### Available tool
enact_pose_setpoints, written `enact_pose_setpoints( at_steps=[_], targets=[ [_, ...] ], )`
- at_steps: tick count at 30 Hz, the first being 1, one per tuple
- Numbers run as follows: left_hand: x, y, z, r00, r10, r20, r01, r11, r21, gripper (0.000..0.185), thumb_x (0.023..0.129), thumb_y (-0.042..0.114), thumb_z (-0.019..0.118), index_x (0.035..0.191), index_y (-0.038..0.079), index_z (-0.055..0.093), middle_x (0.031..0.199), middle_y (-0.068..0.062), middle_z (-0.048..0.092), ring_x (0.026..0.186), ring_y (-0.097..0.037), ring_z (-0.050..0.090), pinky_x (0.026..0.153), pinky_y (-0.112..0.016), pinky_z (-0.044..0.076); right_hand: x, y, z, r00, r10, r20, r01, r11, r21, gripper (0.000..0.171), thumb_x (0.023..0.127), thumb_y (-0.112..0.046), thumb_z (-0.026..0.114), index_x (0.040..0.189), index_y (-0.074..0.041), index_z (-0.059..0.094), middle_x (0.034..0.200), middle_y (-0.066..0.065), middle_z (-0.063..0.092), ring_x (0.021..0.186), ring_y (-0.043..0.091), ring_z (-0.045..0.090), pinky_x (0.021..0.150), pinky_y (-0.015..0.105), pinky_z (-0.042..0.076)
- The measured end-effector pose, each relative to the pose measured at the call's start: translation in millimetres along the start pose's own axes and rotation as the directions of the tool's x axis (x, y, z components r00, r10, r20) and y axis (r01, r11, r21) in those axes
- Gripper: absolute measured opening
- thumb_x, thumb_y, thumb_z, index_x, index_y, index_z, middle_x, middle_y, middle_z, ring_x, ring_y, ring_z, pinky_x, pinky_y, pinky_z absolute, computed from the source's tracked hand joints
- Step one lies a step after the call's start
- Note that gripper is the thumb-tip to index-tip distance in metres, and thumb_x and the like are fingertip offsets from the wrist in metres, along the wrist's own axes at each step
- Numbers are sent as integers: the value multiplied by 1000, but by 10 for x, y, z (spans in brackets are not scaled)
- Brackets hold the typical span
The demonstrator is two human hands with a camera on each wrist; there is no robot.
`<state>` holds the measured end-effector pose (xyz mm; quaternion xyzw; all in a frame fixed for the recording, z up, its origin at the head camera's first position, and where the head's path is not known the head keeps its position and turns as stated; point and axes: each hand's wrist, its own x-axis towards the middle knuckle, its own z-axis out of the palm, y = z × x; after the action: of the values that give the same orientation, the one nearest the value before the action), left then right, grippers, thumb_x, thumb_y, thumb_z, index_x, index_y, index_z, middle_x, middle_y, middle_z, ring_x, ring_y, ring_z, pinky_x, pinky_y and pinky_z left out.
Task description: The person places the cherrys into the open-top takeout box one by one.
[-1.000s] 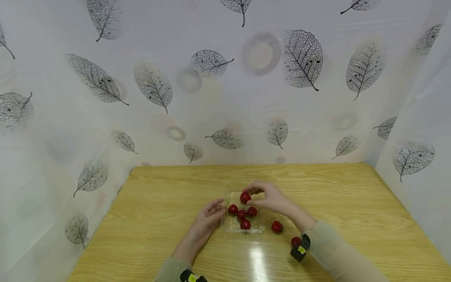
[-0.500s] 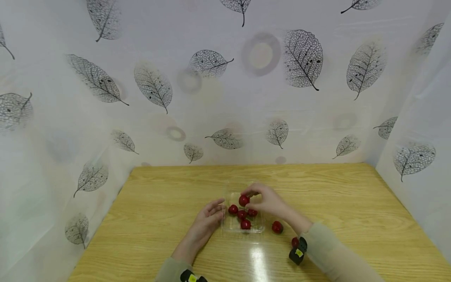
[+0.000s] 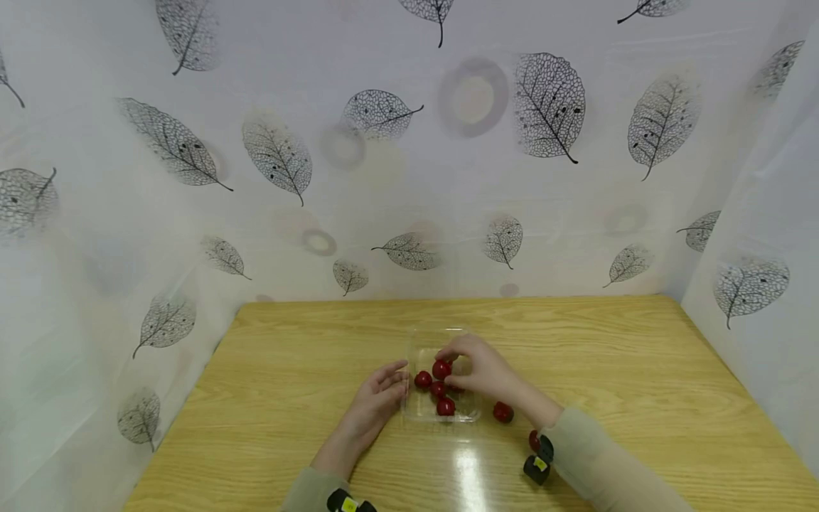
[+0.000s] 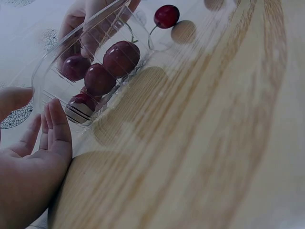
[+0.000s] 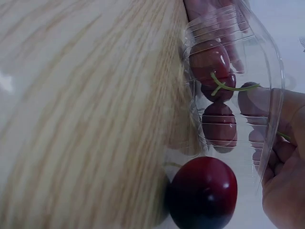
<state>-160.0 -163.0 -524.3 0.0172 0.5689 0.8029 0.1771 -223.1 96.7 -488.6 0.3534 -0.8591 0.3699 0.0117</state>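
Lower than a second ago, the right hand (image 3: 481, 370) has sunk into the clear tray (image 3: 422, 412), pinching a cherry (image 3: 441, 369) above three others; its forearm slants in from the lower right. From the head view, the left hand (image 3: 377, 398) lies flat, fingers straight against the tray's left wall. Two cherries (image 3: 502, 412) lie outside on the table (image 3: 288, 370).

Left wrist: straight fingers (image 4: 55, 131) meet the tray (image 4: 57, 71).

Right wrist: one loose cherry (image 5: 204, 192) sits beside the tray (image 5: 271, 62).

Loose cherry (image 3: 502, 412) beside clear tray (image 3: 422, 410)
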Motion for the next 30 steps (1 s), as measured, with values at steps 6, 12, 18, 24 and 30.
enact_pose_setpoints(
  at_steps=[6,12,18,24,30],
  targets=[
    [2,-8,-5,1000,-8,-15,8,1000,4,60,105,0,58,159,-9,33,124,2,60,112,-5,62,95,-19,53,-15,-9,28,1000,-23,-15,22,999,-49,36,80,-4,88,115,-7,77,110,4,78,105,24,68,98,43,57],
    [15,-28,-8,999,-11,-30,11,1000,-1,58,105,-2,57,158,-8,35,124,2,60,112,-6,62,94,-19,54,-21,-33,36,1000,-26,-10,25,996,-87,36,80,-5,88,115,-7,77,109,4,78,106,24,68,99,43,57],
    [12,-25,-20,1000,-3,-10,3,1000,-7,59,105,-1,57,159,-8,34,124,3,60,113,-5,63,95,-19,53,-14,-39,27,1000,-18,-12,17,996,-83,37,80,-4,88,116,-6,76,109,5,77,106,25,67,98,42,57],
    [4,-2,-12,1000,-8,-10,8,1000,-10,60,105,-1,57,159,-8,33,125,2,60,113,-5,62,95,-19,52,1,-43,13,1000,-16,-19,15,998,-58,37,81,-3,88,116,-4,76,108,6,78,105,25,67,98,41,56],
    [5,-6,-15,1000,-5,-4,4,1000,-12,59,105,-1,57,159,-8,33,124,3,60,112,-5,62,94,-19,53,13,-61,-22,999,29,-15,-29,999,14,35,83,-3,86,116,-3,76,110,7,77,107,26,68,99,44,57]
  ],
)
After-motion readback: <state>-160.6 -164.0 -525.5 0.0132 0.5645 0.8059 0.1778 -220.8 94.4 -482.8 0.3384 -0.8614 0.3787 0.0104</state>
